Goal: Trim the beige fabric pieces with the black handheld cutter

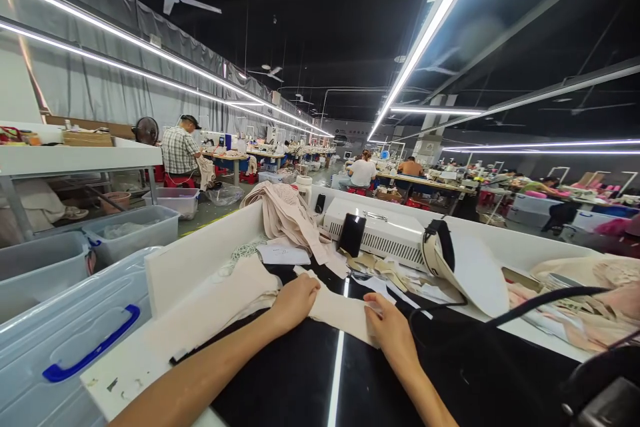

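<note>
My left hand [294, 301] lies fingers-down on a beige fabric piece [336, 310] spread over the glossy black tabletop [295, 380]. At the same piece's right edge, my right hand [389, 327] pinches the cloth with curled fingers. The cloth runs between both hands. More beige fabric [215, 303] lies to the left of my left hand.
A white machine [383, 230] with a black phone [351, 235] leaning on it stands behind the cloth, next to a beige fabric pile [290, 213]. A white raised wall [195, 257] borders the table. Clear bins [60, 340] stand at left. Other people sit at far tables.
</note>
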Available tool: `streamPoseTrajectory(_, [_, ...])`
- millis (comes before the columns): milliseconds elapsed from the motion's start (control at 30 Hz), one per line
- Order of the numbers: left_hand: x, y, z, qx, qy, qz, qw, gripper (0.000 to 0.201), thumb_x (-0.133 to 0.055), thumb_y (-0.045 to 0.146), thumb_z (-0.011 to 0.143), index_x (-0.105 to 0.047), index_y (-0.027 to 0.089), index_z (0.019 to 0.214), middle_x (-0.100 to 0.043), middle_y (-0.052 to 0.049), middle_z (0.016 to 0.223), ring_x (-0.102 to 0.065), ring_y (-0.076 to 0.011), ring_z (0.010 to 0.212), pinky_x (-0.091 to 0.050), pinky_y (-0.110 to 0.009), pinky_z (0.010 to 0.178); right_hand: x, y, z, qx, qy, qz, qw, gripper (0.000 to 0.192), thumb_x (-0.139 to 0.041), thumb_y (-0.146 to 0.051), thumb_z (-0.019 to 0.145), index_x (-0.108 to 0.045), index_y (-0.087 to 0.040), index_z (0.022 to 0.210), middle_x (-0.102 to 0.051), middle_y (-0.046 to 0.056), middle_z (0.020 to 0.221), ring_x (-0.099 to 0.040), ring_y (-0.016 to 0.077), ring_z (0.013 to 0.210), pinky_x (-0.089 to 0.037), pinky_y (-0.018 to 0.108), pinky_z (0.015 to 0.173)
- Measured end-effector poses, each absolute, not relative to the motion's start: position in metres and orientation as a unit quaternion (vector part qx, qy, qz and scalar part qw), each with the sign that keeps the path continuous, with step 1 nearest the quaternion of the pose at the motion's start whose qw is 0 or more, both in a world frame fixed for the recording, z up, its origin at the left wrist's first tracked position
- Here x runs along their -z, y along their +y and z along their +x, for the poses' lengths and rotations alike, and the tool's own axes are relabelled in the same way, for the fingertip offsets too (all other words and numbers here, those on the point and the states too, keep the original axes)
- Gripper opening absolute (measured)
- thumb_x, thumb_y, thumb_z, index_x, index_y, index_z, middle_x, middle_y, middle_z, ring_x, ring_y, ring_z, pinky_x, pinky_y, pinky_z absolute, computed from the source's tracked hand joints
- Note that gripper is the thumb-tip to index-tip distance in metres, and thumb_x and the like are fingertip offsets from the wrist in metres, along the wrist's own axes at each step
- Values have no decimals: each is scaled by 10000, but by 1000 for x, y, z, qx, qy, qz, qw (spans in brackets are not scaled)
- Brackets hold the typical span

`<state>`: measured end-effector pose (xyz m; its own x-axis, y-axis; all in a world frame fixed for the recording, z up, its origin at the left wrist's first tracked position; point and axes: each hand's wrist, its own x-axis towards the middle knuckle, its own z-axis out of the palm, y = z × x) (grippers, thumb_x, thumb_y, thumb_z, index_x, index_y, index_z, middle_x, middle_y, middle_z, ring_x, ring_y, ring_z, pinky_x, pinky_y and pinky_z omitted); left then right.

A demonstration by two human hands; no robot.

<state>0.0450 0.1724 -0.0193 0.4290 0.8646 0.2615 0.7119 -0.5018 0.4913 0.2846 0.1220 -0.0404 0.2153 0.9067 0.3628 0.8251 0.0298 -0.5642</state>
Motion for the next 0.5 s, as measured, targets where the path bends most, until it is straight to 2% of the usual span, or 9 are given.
streamPoseTrajectory(167, [19,167,46,-231,496,823,155,338,-451,167,1005,-687,156,1247,-636,-127,1216,-655,-273,1113,-502,-362,970,42,119,275,21,-642,-710,288,382,-353,-243,941,-709,-234,1079,-743,86,1096,-672,285,1023,-489,375,829])
streamPoseTrajectory(300, [11,158,43,-225,507,819,149,381,-512,184,987,-646,153,1342,-582,-140,1307,-659,-267,1122,-499,-348,993,39,112,267,88,-660,-698,262,404,-383,-246,954,-729,-171,1150,-695,171,1274,-575,401,1205,-471,501,930])
streamPoseTrajectory(367, [3,151,36,-227,507,820,139,391,-554,210,983,-634,183,1365,-560,-119,1356,-653,-249,1140,-492,-320,999,39,105,264,106,-673,-682,265,427,-394,-258,953,-721,-131,1196,-662,203,1337,-527,431,1280,-455,550,993])
streamPoseTrajectory(500, [-18,141,3,-237,518,815,105,293,-525,239,1027,-664,240,1285,-621,-54,1261,-654,-210,1108,-484,-286,980,45,88,258,102,-714,-633,281,399,-439,-331,951,-745,-190,1164,-692,149,1313,-580,381,1264,-496,530,1018])
